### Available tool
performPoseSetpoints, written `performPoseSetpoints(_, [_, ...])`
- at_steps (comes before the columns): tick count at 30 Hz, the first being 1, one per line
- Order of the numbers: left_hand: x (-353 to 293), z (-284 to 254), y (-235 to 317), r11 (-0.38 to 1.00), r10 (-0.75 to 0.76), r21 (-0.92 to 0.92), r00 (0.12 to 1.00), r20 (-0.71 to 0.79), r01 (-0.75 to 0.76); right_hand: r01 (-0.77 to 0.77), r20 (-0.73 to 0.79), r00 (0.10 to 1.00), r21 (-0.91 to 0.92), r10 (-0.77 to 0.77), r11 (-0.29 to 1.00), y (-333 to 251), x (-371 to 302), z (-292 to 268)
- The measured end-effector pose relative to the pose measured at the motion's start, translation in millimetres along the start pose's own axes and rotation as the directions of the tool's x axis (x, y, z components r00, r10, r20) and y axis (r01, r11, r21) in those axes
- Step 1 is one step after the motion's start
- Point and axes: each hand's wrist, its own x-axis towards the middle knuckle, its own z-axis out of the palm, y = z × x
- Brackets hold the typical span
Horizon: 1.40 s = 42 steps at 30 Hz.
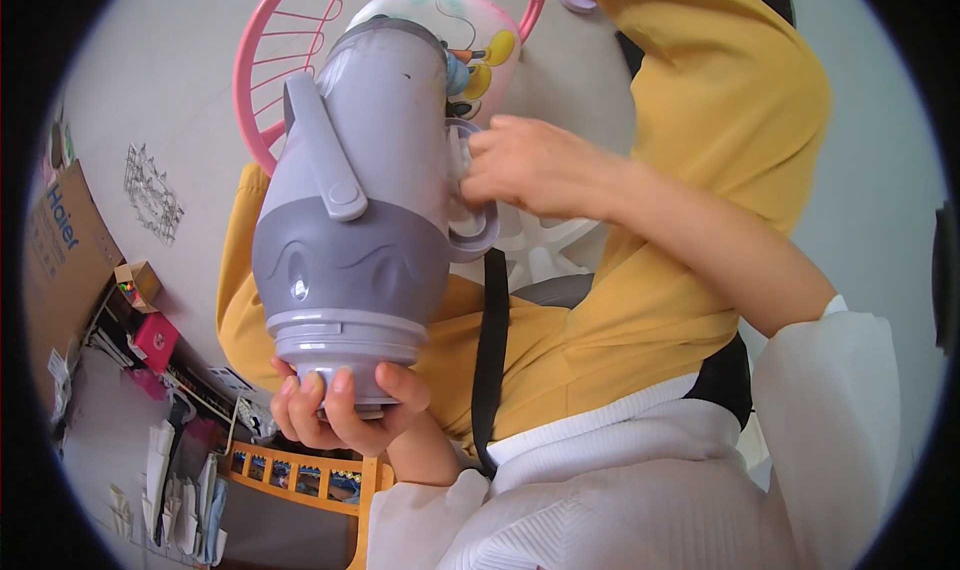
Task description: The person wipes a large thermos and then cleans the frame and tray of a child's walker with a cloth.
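A large lavender and grey thermos jug (350,170) lies over my lap, its neck end pointing toward me. Its carrying strap (325,150) rests along the upper side, and a side handle (480,238) sticks out on the right. My left hand (345,405) is wrapped around the narrow neck end, fingers curled over it. Against the side handle, my right hand (535,165) is closed, fingers bent inward. A small whitish patch shows at those fingertips; I cannot tell whether it is a cloth or part of the jug.
Behind the jug stands a pink-rimmed wire basket (245,70) beside a pale, cartoon-printed round object (505,20). My legs in yellow trousers (720,100) flank the jug. On the left are a cardboard box (65,260), a pink box (155,342) and an orange wooden frame (300,482).
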Motion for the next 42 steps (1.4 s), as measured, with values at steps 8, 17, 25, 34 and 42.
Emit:
performPoseSetpoints(8, [4, 4, -1, 0.999, 0.034, -0.034, 0.999, -0.041, -0.036, -0.126, -0.158, 0.982, -0.14, 0.103, 0.982, 35, 4, 22])
performPoseSetpoints(17, [11, 6, -6, 1.0, 0.023, -0.019, 0.999, -0.048, -0.024, -0.245, -0.135, 0.944, 0.322, 0.301, 0.915, 1, 0, 24])
performPoseSetpoints(25, [15, 5, -4, 1.0, 0.001, -0.012, 0.999, -0.037, -0.001, -0.4, 0.085, 0.663, 0.88, 0.744, 0.256, -45, 6, 11])
performPoseSetpoints(34, [15, 7, -4, 1.0, 0.007, -0.029, 0.999, -0.053, -0.009, -0.127, 0.336, 0.393, 0.942, 0.856, -0.311, -42, 29, 6])
performPoseSetpoints(42, [21, 8, -2, 0.998, 0.03, -0.058, 0.999, -0.037, -0.032, -0.672, 0.041, 0.585, 0.584, 0.81, 0.456, -69, 27, -4])
